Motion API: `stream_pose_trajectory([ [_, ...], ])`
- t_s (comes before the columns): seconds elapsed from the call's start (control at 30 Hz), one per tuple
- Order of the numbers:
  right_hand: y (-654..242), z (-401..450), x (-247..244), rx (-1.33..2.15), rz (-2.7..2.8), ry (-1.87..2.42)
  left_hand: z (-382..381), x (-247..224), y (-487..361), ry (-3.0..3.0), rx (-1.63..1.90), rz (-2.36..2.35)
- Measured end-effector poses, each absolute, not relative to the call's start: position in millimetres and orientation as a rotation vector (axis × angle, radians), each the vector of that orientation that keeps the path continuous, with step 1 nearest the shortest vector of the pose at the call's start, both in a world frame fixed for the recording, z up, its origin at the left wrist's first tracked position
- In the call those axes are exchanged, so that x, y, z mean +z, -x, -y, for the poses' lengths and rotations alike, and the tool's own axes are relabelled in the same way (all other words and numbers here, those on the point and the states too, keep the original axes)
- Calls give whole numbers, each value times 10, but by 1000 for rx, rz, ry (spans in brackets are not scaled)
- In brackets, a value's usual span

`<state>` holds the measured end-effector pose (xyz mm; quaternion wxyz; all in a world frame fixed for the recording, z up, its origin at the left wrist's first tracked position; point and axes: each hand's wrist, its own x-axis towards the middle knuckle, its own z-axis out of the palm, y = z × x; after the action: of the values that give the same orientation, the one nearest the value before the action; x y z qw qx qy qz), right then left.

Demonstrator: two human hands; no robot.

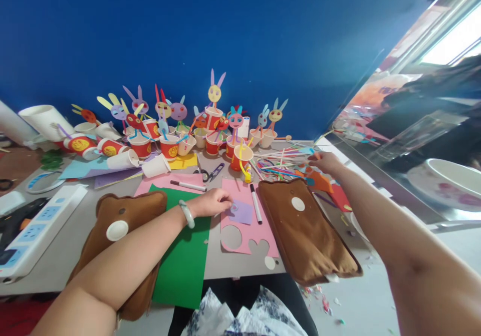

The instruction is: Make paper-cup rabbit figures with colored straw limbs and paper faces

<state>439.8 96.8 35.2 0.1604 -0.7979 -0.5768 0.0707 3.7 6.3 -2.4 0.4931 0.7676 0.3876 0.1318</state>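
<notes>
My left hand (pixel 212 202), with a pale bangle on the wrist, is closed at the left edge of a small purple paper (pixel 241 213); what its fingers hold is too small to name. The purple piece lies on a pink sheet (pixel 244 238) with a round hole and other cutouts. At the right, my right hand (pixel 326 162) reaches over a pile of coloured pipe cleaners and sticks (pixel 280 163). Its fingertips are closed near a light-blue piece (pixel 307 151); whether they grip it is unclear. Beside the purple paper lies a marker (pixel 256 204).
Paper cups with rabbit-faced figures (pixel 236 120) line the blue wall. Brown cushions (pixel 308 231) flank the pink sheet, with a green sheet (pixel 182 256) at the left one. A power strip (pixel 41 231) lies far left, a bowl (pixel 447 183) far right.
</notes>
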Motion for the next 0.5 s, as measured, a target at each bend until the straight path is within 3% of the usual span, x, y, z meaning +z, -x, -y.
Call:
stream_pose_trajectory([
  [0.2, -4105, -835, 439, 112, 1687, 2369, -127, -91, -29, -1791, 356, -885],
  [0.5, -3631, -297, 620, 31, 2011, 2114, -253, 116, 173, -1913, 228, -844],
])
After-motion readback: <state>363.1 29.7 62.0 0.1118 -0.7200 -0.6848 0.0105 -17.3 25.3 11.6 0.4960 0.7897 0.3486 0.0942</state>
